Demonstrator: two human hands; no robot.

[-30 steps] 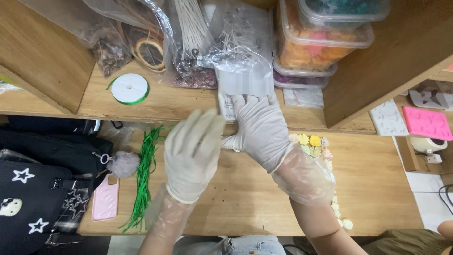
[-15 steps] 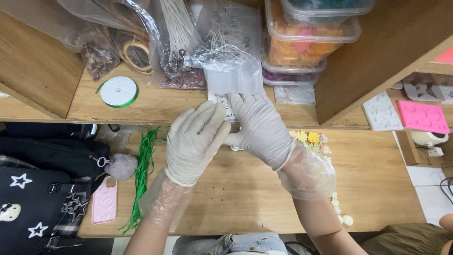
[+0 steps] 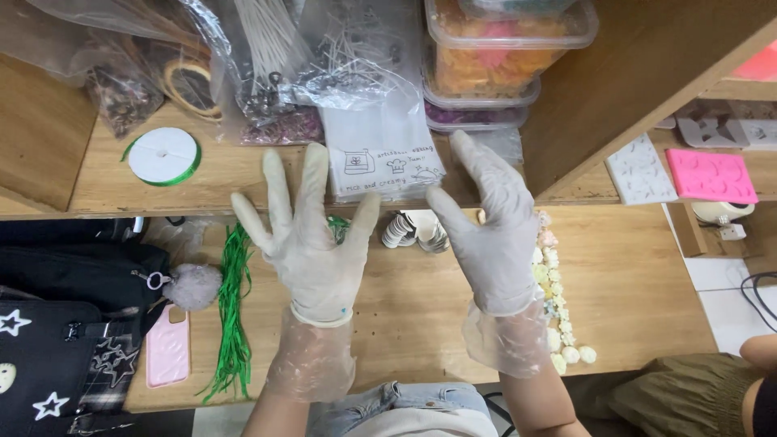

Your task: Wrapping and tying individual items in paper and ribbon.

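paper cups [image 3: 417, 230] between spread left hand [image 3: 312, 243] and right hand [image 3: 490, 235], untouched

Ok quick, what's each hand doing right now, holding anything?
Left hand: open, gloved fingers spread, holding nothing.
Right hand: open, gloved fingers extended, holding nothing.

Upper wooden shelf [image 3: 243, 174] carries a green ribbon spool [image 3: 163, 156], clear bags of wicks and metal parts [image 3: 283, 65], a white printed paper bag [image 3: 384, 154] and stacked lidded plastic tubs [image 3: 494, 61]. Lower wooden tabletop [image 3: 631, 283] carries a pink phone [image 3: 168, 346], green raffia strands [image 3: 235, 311], a grey pompom [image 3: 194, 285], stacked paper cups [image 3: 417, 231], a row of small pastel pieces [image 3: 554, 303] and a black star-patterned bag [image 3: 57, 340].
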